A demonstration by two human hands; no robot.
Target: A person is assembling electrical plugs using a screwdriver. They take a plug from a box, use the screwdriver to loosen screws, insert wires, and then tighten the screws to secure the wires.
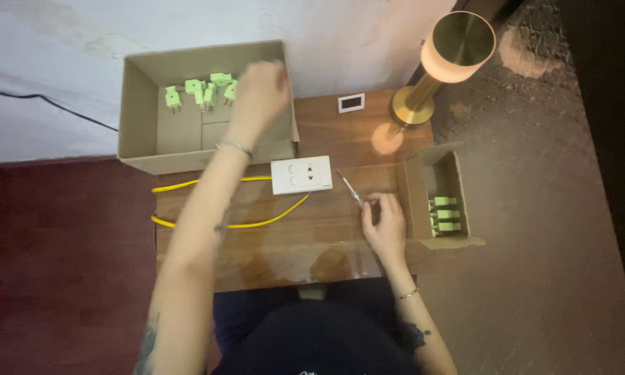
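Observation:
My left hand (259, 90) reaches into the large cardboard box (140, 125) at the back left, hovering by several light green plugs (201, 90); its fingers look curled, and whether it holds one I cannot tell. My right hand (384, 221) rests on the wooden table (326, 236) and grips a thin metal screwdriver (349, 187), its tip pointing toward a white wall socket plate (301, 175). A yellow cable (257, 221) runs from the plate across the table.
A small cardboard box (415, 194) at the right holds several green plugs (444, 215). A brass lamp (437, 66) glows at the back right beside a small white device (351, 103). A black cord (42, 101) runs along the wall at left.

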